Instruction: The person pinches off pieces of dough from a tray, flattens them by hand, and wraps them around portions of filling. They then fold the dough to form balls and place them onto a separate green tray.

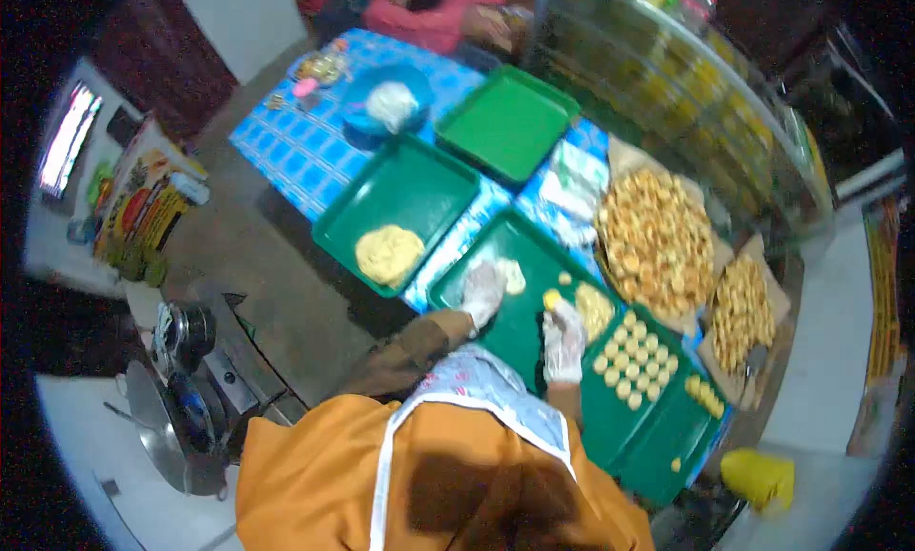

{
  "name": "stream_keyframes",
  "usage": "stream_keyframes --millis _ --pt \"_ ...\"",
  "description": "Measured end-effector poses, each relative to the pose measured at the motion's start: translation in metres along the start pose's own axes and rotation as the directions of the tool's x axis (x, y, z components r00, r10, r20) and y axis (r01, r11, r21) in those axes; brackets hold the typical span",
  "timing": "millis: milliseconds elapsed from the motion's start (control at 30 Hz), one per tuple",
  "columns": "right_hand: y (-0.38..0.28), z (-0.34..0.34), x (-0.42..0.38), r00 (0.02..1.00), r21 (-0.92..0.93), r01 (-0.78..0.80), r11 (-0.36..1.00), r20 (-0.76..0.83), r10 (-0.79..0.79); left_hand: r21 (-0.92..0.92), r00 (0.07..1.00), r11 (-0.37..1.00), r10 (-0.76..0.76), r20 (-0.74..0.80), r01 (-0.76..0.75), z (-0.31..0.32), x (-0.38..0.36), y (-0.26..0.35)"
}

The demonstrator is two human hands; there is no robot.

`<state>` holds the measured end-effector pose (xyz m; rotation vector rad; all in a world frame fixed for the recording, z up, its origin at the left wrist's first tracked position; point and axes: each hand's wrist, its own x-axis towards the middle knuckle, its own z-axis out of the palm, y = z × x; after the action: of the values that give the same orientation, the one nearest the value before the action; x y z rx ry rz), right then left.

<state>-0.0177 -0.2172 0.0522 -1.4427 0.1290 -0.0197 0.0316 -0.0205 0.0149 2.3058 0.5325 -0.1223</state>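
Note:
My right hand (564, 343), in a clear plastic glove, pinches a small yellow piece of dough (551, 299) above the green tray (519, 327). Beside it lies a flattened lump of dough (595, 313), with a tiny dough bit (565, 278) just above. My left hand (484, 290), gloved too, is lowered over the left part of the same tray. Its fingers are blurred. Touching or right next to it is a pale, whitish piece (513, 276) whose kind I cannot make out. Rows of small round dough pieces (636, 362) sit on the tray to the right.
Another green tray (434, 174) holds a big dough mound (389, 255). Behind are a green tray (505, 122) and a blue basin (357, 122) with a white bag. Browned pieces (658, 241) fill a paper-lined container at right. A person (429, 22) is across the table; pans (157, 432) stand left.

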Motion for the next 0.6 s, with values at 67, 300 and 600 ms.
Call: stream_keyframes --millis 67,300,600 --pt "-0.005 0.001 0.005 0.996 -0.301 0.085 0.950 0.038 -0.077 -0.060 1.000 0.998 -0.024 -0.020 0.023 -0.011 -0.005 0.014" --pt "-0.001 0.032 0.027 0.965 -0.003 -0.235 0.972 -0.118 0.233 -0.420 0.966 0.907 -0.083 -0.244 -0.028 0.001 0.002 -0.009" --pt "0.027 0.091 0.056 0.999 -0.347 -0.004 0.938 0.033 0.016 -0.417 0.958 0.902 -0.208 -0.199 0.109 -0.008 0.002 -0.015"
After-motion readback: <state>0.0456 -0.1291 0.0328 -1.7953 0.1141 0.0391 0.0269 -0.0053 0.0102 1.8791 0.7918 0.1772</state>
